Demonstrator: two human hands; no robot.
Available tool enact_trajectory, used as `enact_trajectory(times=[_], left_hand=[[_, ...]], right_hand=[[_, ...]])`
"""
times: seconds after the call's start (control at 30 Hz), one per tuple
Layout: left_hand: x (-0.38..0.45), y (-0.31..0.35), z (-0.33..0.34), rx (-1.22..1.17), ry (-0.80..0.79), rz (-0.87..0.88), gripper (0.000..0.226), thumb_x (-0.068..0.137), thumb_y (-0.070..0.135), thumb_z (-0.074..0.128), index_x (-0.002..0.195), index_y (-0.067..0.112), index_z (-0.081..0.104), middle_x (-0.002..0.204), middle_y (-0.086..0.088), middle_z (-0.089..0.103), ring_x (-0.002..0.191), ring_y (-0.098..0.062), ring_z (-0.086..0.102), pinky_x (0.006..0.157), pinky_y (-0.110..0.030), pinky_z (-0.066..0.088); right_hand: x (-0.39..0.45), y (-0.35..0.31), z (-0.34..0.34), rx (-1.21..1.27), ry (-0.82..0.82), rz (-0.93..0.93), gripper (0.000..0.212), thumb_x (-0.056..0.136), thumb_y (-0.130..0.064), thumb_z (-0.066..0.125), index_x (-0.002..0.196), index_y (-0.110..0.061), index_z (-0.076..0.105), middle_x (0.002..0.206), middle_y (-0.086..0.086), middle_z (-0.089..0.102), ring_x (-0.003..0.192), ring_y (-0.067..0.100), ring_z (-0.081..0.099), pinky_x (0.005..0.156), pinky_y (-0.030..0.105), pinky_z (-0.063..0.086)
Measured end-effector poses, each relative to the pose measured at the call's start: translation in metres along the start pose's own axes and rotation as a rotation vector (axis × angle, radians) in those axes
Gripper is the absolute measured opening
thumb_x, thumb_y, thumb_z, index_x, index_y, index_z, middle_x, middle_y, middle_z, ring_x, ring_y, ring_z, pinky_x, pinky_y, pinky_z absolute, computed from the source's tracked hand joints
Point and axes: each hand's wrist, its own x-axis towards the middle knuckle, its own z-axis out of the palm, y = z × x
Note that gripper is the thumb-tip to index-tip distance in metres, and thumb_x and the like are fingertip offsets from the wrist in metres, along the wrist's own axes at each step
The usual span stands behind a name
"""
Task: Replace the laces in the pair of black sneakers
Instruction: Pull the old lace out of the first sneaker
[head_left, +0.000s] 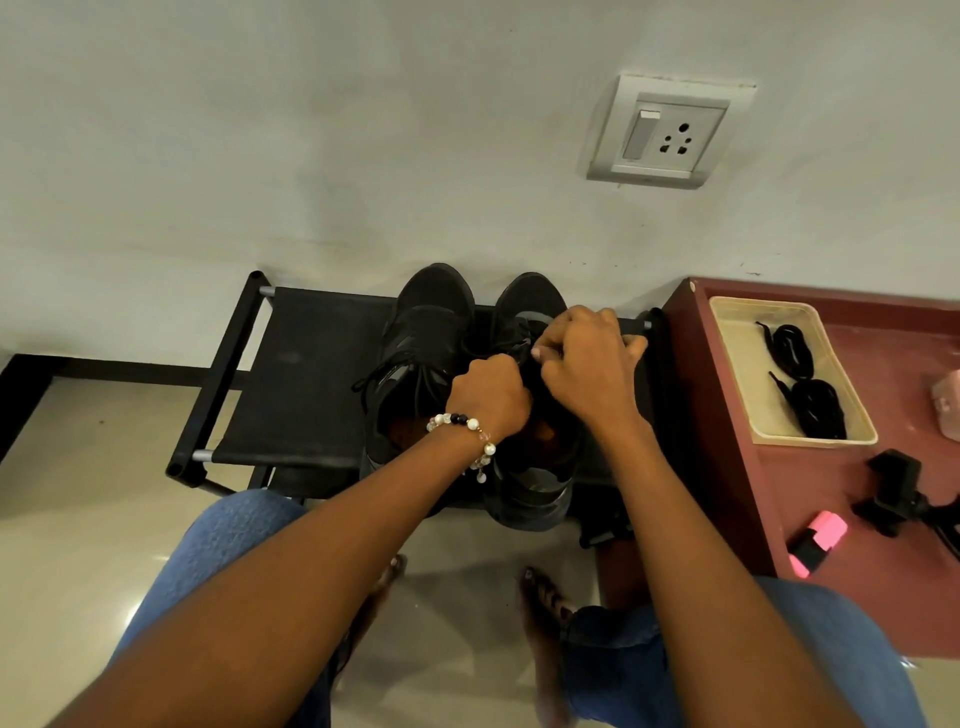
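Note:
Two black sneakers stand side by side on a black fabric rack (306, 374), toes toward the wall. The left sneaker (421, 332) still carries its black lace, loose ends trailing off its left side. Both my hands work over the right sneaker (530, 306). My left hand (491, 397), a bead bracelet on its wrist, curls over the shoe's tongue area. My right hand (587, 364) pinches the lace at the eyelets, fingertips pointing left. The lace itself is mostly hidden under my hands. Two coiled black laces (802, 374) lie in a beige tray (727, 364) on the right.
A maroon table (852, 530) stands right of the rack, holding the tray, a pink-and-black highlighter (815, 543) and a black clip-like gadget (893, 493). A wall socket (670, 132) is above. My knees in blue jeans and my bare feet are below the rack on the tiled floor.

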Motion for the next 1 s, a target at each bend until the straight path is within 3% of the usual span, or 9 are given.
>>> enact_trajectory(times=[0.17,0.23,0.3,0.37,0.43,0.57,0.63,0.87,1.0], left_hand=[[-0.002,-0.001,-0.003,-0.011,-0.019,0.009,0.015,0.096,0.018,0.048,0.089,0.005,0.049,0.111,-0.022,0.058,0.100,-0.043,0.056,0.073,-0.038,0.040],[-0.001,0.000,-0.003,-0.013,-0.021,0.015,0.019,0.095,0.017,0.049,0.080,0.008,0.043,0.106,-0.022,0.060,0.094,-0.041,0.058,0.069,-0.037,0.040],[-0.001,0.000,-0.002,-0.008,-0.021,0.018,0.023,0.095,0.016,0.049,0.075,0.008,0.041,0.102,-0.022,0.060,0.091,-0.040,0.059,0.068,-0.036,0.040],[0.000,0.000,-0.002,-0.007,-0.017,0.019,0.027,0.095,0.016,0.049,0.070,0.009,0.040,0.099,-0.020,0.060,0.090,-0.040,0.059,0.068,-0.036,0.041],[0.000,-0.001,-0.002,-0.006,-0.023,0.021,0.025,0.095,0.016,0.049,0.072,0.008,0.041,0.097,-0.018,0.060,0.091,-0.040,0.059,0.068,-0.036,0.040],[0.001,-0.002,-0.002,-0.007,-0.024,0.021,0.018,0.096,0.020,0.049,0.098,0.003,0.053,0.111,-0.022,0.058,0.100,-0.041,0.057,0.073,-0.037,0.039],[0.002,-0.002,0.000,-0.003,-0.016,0.016,0.017,0.097,0.021,0.047,0.096,0.004,0.052,0.110,-0.021,0.059,0.099,-0.040,0.058,0.071,-0.036,0.039],[0.001,0.000,-0.001,0.005,-0.019,0.008,0.016,0.095,0.017,0.049,0.098,0.002,0.053,0.113,-0.022,0.057,0.103,-0.042,0.056,0.073,-0.036,0.039],[0.002,-0.001,-0.001,-0.006,-0.030,0.013,0.015,0.095,0.018,0.049,0.088,0.005,0.049,0.109,-0.022,0.059,0.098,-0.042,0.057,0.071,-0.036,0.040]], right_hand=[[0.004,0.000,-0.017,1.077,0.167,0.342,0.020,0.091,-0.005,0.057,0.077,-0.014,0.067,0.084,0.002,0.072,0.085,0.019,0.068,0.086,0.038,0.055],[0.007,0.004,-0.033,1.617,0.196,0.371,0.025,0.099,-0.003,0.044,0.080,-0.012,0.057,0.081,0.011,0.069,0.074,0.023,0.067,0.076,0.034,0.054],[0.007,0.009,-0.043,1.874,0.217,0.330,0.026,0.100,-0.003,0.038,0.082,-0.012,0.054,0.069,0.009,0.062,0.061,0.021,0.057,0.067,0.034,0.050],[0.008,0.011,-0.041,1.777,0.231,0.300,0.022,0.098,-0.002,0.041,0.084,-0.011,0.056,0.064,0.004,0.055,0.054,0.015,0.046,0.057,0.029,0.045],[0.008,0.010,-0.033,1.320,0.224,0.235,0.013,0.095,-0.007,0.052,0.091,-0.012,0.062,0.072,-0.003,0.058,0.058,0.009,0.049,0.057,0.027,0.046],[0.009,0.008,-0.011,0.148,-0.087,-0.042,0.024,0.088,-0.025,0.067,0.111,-0.022,0.069,0.105,0.001,0.061,0.103,0.022,0.058,0.090,0.047,0.049],[0.004,0.001,-0.005,-0.120,-0.207,-0.056,0.023,0.091,-0.027,0.062,0.112,-0.021,0.070,0.120,0.005,0.056,0.117,0.027,0.049,0.098,0.055,0.040],[0.004,0.002,-0.009,0.201,0.009,0.125,0.017,0.092,-0.015,0.057,0.079,-0.006,0.065,0.097,0.001,0.065,0.098,0.023,0.058,0.088,0.041,0.039],[0.007,0.003,-0.014,0.811,0.092,0.300,0.017,0.100,-0.016,0.050,0.086,-0.015,0.061,0.086,-0.002,0.068,0.090,0.019,0.067,0.087,0.037,0.053]])
